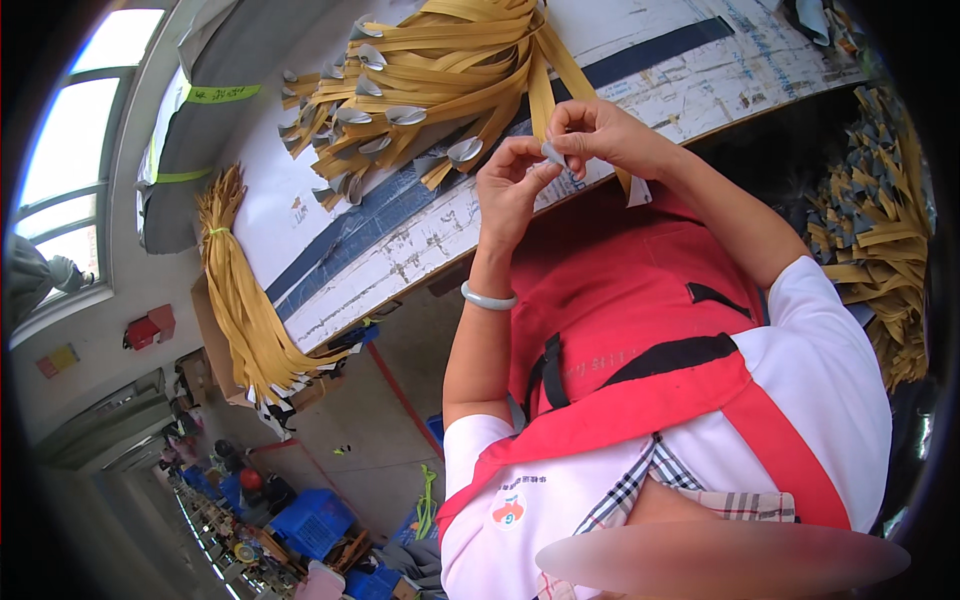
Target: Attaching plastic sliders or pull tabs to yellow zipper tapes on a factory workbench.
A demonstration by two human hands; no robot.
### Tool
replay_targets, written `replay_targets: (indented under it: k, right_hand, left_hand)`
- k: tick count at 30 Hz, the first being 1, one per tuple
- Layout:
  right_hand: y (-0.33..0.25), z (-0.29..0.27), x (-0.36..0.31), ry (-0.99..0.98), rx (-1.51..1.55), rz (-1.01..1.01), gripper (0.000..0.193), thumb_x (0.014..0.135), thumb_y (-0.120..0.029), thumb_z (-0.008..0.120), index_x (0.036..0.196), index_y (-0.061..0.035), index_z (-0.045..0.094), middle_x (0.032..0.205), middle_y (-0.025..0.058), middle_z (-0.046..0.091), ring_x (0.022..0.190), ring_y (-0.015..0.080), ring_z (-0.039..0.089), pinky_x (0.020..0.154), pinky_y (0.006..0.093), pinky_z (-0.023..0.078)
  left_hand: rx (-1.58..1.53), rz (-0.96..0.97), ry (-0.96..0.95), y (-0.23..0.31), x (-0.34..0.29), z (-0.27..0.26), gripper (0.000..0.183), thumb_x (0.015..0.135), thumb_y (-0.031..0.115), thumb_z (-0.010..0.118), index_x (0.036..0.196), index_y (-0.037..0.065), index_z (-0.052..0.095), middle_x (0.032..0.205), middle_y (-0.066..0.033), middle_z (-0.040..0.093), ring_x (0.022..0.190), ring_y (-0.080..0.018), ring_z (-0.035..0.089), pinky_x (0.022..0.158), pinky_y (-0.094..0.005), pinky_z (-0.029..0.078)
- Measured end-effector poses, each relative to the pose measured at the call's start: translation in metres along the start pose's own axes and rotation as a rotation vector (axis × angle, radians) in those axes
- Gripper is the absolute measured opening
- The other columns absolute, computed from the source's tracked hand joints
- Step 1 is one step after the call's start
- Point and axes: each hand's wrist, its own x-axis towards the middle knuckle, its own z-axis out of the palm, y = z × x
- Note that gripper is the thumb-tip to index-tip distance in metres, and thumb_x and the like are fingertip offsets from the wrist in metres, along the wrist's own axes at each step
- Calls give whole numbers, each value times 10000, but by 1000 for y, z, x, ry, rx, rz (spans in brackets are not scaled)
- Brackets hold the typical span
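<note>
My left hand (512, 190) is closed, its thumb and forefinger pinching a small grey end tab (552, 153) of a flat yellow strap (541, 95). Against the same tab, my right hand (612, 138) is closed too, its thumb and fingertips meeting on it from the other side. Both hands are held just over the near edge of the white worktable (430, 255). Beyond them lies a large pile of yellow straps (455, 60), many ending in grey, leaf-shaped tabs. A strap end (637, 190) hangs over the table edge below my right hand.
A tied bundle of yellow straps (235, 300) drapes off the table's left end. To the right is another heap of grey-tipped straps (880, 250). A dark blue strip (655, 55) runs along the tabletop. Blue crates (312, 522) stand on the floor at lower left.
</note>
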Motion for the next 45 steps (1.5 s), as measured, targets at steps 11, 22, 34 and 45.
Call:
replay_targets:
  k: [11,22,34,45]
  right_hand:
    - [-17,-13,4,-151,-125,120,182,909,-183,703,968,-36,613,853,24,638,727,94,637,675,243,543]
    - [4,1,4,154,-387,-33,139,903,-117,662,853,-19,577,830,53,648,699,134,634,612,275,515]
    - [28,0,-9,293,-495,-345,119,978,-151,620,976,-34,601,779,7,585,715,93,582,646,274,483]
    - [7,8,-12,198,-218,-120,234,970,-257,660,851,-58,629,691,-27,551,584,40,508,545,205,436]
  left_hand:
    - [23,-54,-68,10,6,-3,141,814,-66,743,919,-1,676,957,-35,669,904,-111,623,829,-248,488]
    - [471,253,208,-6,8,18,155,835,-61,706,830,13,570,785,-58,606,689,-136,586,623,-255,471]
    - [138,-33,60,3,3,-2,164,875,-69,679,1031,-27,654,845,-1,614,765,-131,666,673,-257,576]
    - [748,453,187,15,0,15,137,847,-50,696,861,8,573,750,-90,573,577,-156,570,530,-265,443]
